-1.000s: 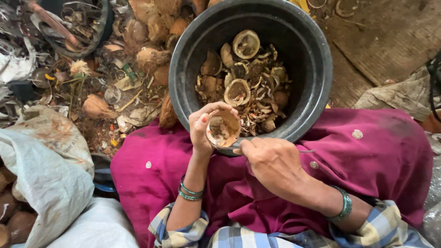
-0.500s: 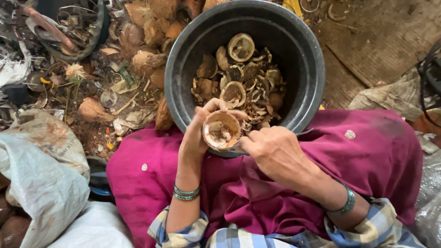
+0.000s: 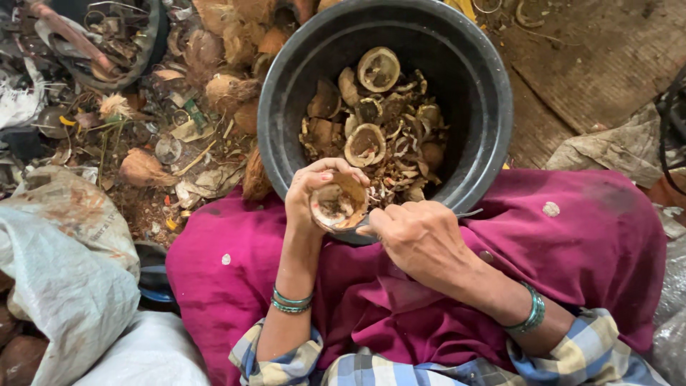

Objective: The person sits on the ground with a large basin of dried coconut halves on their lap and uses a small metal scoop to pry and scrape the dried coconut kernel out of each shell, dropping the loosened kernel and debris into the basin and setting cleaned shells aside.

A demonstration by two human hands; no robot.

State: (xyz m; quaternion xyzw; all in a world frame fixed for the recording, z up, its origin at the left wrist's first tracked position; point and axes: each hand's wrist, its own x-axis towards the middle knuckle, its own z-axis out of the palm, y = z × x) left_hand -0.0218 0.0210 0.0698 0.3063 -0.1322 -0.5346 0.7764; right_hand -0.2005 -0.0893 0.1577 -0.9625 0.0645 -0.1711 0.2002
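While the head camera looked straight down, the left hand (image 3: 314,193) was curled around a coconut half-shell (image 3: 337,204), fingers wrapped over its far rim and thumb on the near side, so the shell's pale, hollowed inside faced up. That shell sat just over the near rim of a big black bucket (image 3: 493,121), above the person's lap. The right hand (image 3: 421,239) was closed in a loose fist just beside the shell, its fingers bent around a thin metal tool (image 3: 468,213) whose end stuck out to the right past the knuckles; the working end met the shell's lower edge, though how far it went in could not be told. Both wrists wore green bangles (image 3: 291,300), and checked sleeves showed at the bottom of the view.

Under the hands lay a magenta cloth (image 3: 586,243) spread over the lap, touching the bucket's near side. Inside the bucket lay a heap of emptied shell halves and brown scraps (image 3: 371,125). To the left of the bucket, husked coconuts (image 3: 221,89) and fibrous litter covered the ground. Pale sacks (image 3: 64,271) were bunched at the lower left, well apart from the hands.
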